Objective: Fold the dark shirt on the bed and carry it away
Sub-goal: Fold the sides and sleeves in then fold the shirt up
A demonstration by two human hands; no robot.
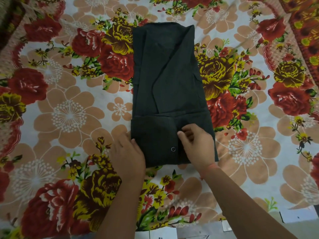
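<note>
The dark shirt (pixel 169 75) lies on the bed as a long narrow strip, sides folded in, running away from me. Its near end is turned up into a short flap with a small round snap (pixel 173 149) showing. My left hand (pixel 128 155) grips the flap's left edge, fingers tucked under the cloth and thumb on top. My right hand (pixel 196 144) sits on the flap's right part, fingers and thumb curled and pinching the fabric near its middle.
The bed is covered by a floral sheet (pixel 69 114) in red, yellow and peach. A patterned red and orange cloth (pixel 305 23) lies at the far right corner. The bed's near edge and a pale floor (pixel 302 219) show at the bottom right.
</note>
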